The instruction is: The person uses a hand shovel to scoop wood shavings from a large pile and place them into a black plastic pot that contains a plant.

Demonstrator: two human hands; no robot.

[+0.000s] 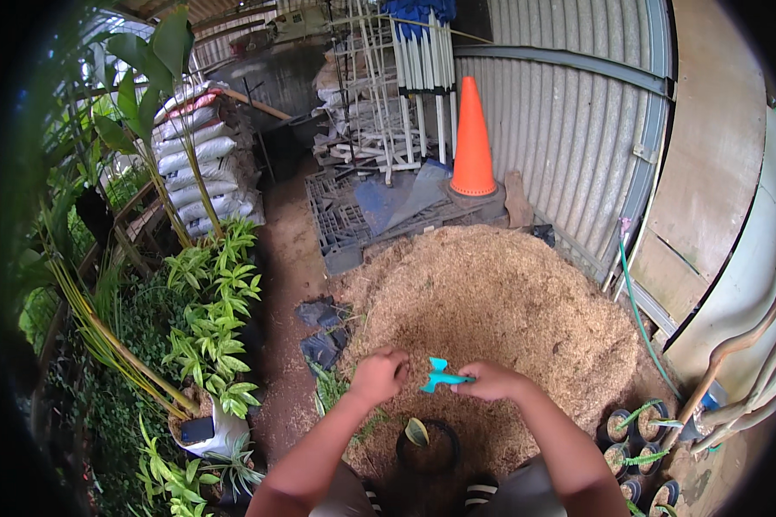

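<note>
Grasping a turquoise hand tool [441, 377] in the right hand [491, 382], above and beyond the black pot [401, 450], curling the left hand [383, 374] beyond the pot's left side, contents impossible to tell.

The hand tool [441, 377] is plain turquoise. Near it, the pot [400, 446] is black and its leaf [416, 432] green and pale yellow. The heap of shavings [491, 293] is tan, mottled with brown. Far off, the cone [472, 142] is orange; the folded cloth [420, 10] is blue above white poles [422, 60]. On the left, the stacked sacks [197, 153] are mostly white, one reddish; on the right, the hose [633, 291] is green. White stripes cross the dark footwear [480, 489].
</note>
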